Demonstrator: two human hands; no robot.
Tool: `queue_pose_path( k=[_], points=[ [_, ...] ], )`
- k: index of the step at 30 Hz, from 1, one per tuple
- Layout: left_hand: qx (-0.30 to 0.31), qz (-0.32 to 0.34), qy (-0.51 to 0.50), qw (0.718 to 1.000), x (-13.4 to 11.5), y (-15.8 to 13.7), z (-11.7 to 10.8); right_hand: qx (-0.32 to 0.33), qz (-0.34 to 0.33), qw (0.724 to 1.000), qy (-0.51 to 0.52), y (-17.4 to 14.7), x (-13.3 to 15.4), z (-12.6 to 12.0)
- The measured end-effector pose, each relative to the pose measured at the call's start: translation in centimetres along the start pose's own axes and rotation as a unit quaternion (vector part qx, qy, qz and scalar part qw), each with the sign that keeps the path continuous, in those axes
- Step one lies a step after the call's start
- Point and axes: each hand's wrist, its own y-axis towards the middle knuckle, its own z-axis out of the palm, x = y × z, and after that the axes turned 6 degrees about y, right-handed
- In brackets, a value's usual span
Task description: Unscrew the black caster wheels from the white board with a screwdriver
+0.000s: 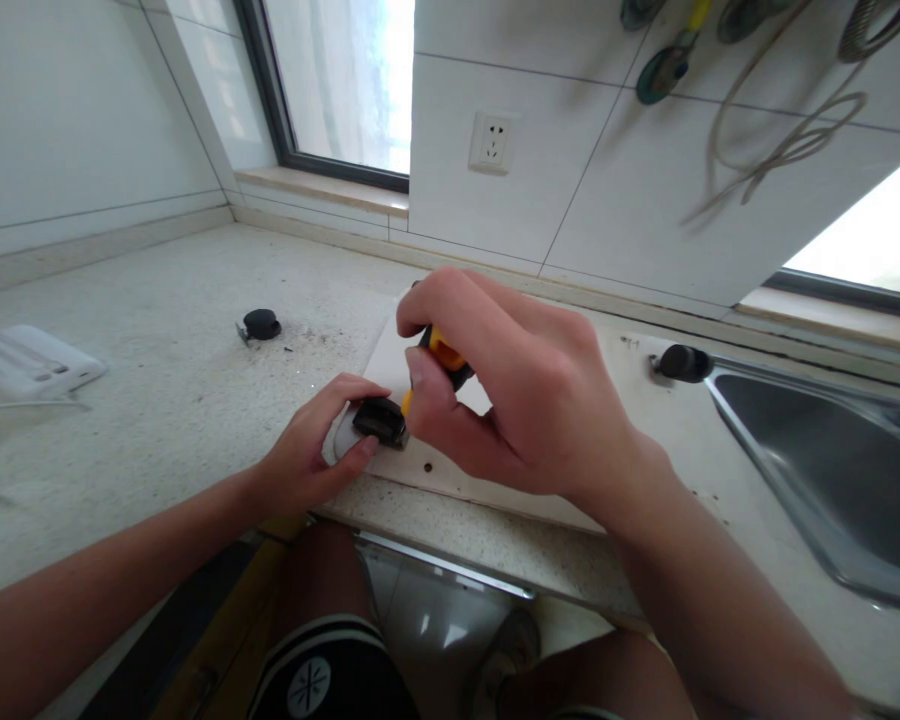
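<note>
My left hand [319, 440] pinches a black caster [379, 420] between thumb and fingers, near the front left end of a white board [390, 345]. My right hand [525, 385] is closed around a black and yellow handle, which looks like a screwdriver [446, 348]. Its lower yellow part reaches down beside the caster's metal mount; the tip is hidden behind my right thumb. A small dark hole [428, 467] shows in the board close to the front edge. The board lies flat on the speckled countertop [195, 400].
Loose black casters lie on the counter, one at the left [261, 324] among dirt crumbs, another [684, 363] beside the steel sink [832, 575]. A white power bank [41, 362] with a cable sits far left. A wall socket [493, 142] and hanging cords [810, 140] are behind.
</note>
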Motion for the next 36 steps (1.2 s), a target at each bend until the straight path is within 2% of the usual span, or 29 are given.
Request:
queue_pose_path(
  k=[10, 20, 26, 32, 36],
  points=[
    [-0.003, 0.009, -0.01, 1.0, 0.2, -0.2, 0.0, -0.053, 0.004, 0.998, -0.02, -0.2, -0.1, -0.1],
    [-0.008, 0.008, -0.008, 1.0, -0.1, 0.0, 0.0, -0.026, 0.001, 1.0, -0.006, 0.0, 0.0, 0.1],
    [0.015, -0.037, -0.009, 0.999, -0.9, 0.2, -0.1, 0.014, -0.059, 0.997, 0.046, -0.2, -0.1, 0.1],
    [-0.014, -0.007, -0.025, 1.0, -0.8, 0.3, 0.3, 0.045, -0.063, 0.993, 0.09, -0.2, -0.5, 0.0],
    [-0.021, -0.003, -0.03, 0.999, -0.7, 0.4, 0.2, 0.032, -0.057, 0.994, 0.093, -0.1, -0.4, -0.1]
  ],
)
